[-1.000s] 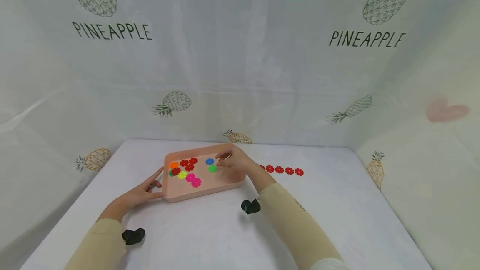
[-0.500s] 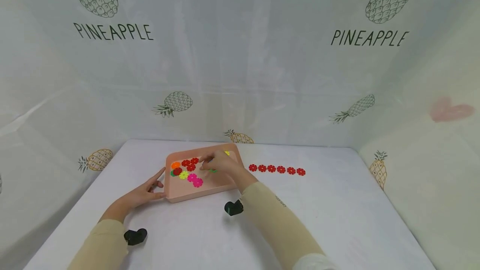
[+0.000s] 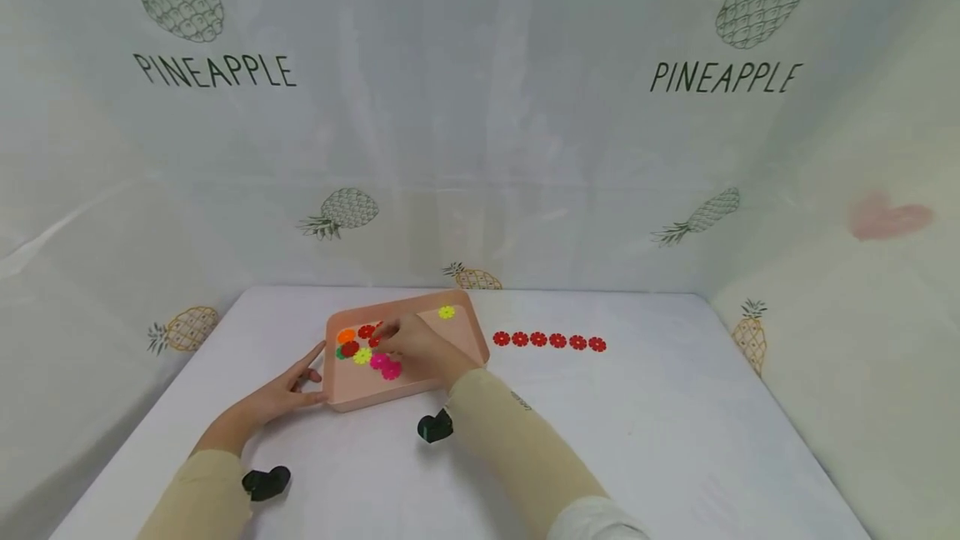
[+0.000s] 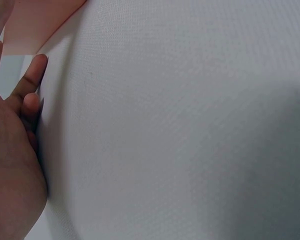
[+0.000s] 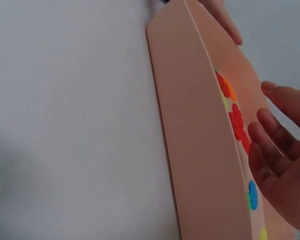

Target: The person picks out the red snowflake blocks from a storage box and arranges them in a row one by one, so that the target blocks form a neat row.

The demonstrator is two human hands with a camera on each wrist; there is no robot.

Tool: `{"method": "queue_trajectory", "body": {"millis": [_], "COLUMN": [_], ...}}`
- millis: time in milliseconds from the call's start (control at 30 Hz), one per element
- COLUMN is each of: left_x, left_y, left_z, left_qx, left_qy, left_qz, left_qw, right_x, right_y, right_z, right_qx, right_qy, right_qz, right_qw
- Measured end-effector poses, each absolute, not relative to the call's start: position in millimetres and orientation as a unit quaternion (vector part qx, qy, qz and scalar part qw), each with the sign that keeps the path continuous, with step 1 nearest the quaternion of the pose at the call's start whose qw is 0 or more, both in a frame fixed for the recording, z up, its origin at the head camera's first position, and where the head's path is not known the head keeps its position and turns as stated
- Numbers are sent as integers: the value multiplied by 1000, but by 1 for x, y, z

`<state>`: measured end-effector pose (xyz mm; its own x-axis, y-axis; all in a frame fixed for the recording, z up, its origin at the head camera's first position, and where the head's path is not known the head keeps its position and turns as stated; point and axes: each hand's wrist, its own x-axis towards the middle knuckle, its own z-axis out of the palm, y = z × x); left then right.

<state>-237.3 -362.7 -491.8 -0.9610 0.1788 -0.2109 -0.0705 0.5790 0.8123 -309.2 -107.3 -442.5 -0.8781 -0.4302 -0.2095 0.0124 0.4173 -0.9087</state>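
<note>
A pink tray (image 3: 468, 336) holds several flower-shaped plastic pieces. My right hand (image 3: 416, 346) hovers over its middle, fingertips near the red pieces (image 3: 366, 331) and a pink piece (image 3: 391, 370). In the right wrist view nothing shows between that hand's loosely bent fingers (image 5: 273, 131). A blue piece (image 5: 253, 195) lies below the palm there, hidden from the head view. At the tray's left end, my left hand (image 3: 272, 400) touches the outer wall with spread thumb and fingers. Orange (image 3: 347, 337) and yellow (image 3: 363, 356) pieces lie inside near that end.
To the right of the tray, several red flower pieces (image 3: 538, 339) form a straight row on the white table (image 3: 675, 423). One yellow piece (image 3: 447, 312) lies at the tray's back right. A pineapple-print curtain (image 3: 480, 148) closes off the back and sides.
My right hand has moved left across the tray, from the blue and green pieces towards the red ones, uncovering the back-right yellow piece and the whole red row. The left hand stays against the tray.
</note>
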Motion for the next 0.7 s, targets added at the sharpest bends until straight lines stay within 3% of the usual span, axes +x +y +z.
{"method": "queue_trajectory", "body": {"millis": [700], "left_x": [-235], "left_y": [-362], "left_z": [-488], "left_qx": [40], "left_qy": [882], "left_qz": [448], "left_qw": [140], "right_x": [-319], "right_y": [-168], "right_z": [-462], "right_qx": [-88], "right_qy": [859], "right_qz": [-474], "right_qw": [172]}}
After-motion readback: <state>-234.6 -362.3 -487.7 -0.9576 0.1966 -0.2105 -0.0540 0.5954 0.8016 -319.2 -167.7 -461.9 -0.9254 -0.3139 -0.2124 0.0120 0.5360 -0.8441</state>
